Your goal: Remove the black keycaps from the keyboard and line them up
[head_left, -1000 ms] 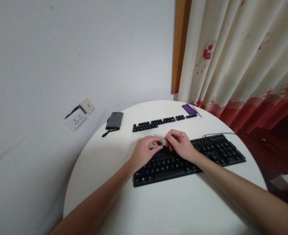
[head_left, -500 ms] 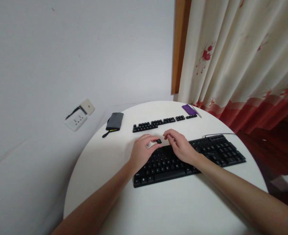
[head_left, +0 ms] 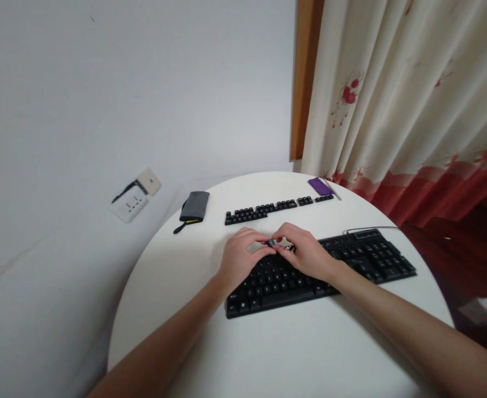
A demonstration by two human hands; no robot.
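Over the keyboard's (head_left: 353,258) back edge, the left hand (head_left: 240,258) pinches a black keycap (head_left: 271,242). The right hand's (head_left: 306,253) curled fingers meet it, though I cannot tell if they grip. Behind the keyboard lie loose keys (head_left: 263,210) and a grey pouch (head_left: 194,205), its contents hidden.

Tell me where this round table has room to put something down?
Widest bare patch: the table's near side, between the keyboard's front edge and the rim. Another: left of the keyboard, nearer than the grey pouch. Crowded: the keyboard's far edge, where left hand and right hand meet at a keycap, and the loose keycaps behind.
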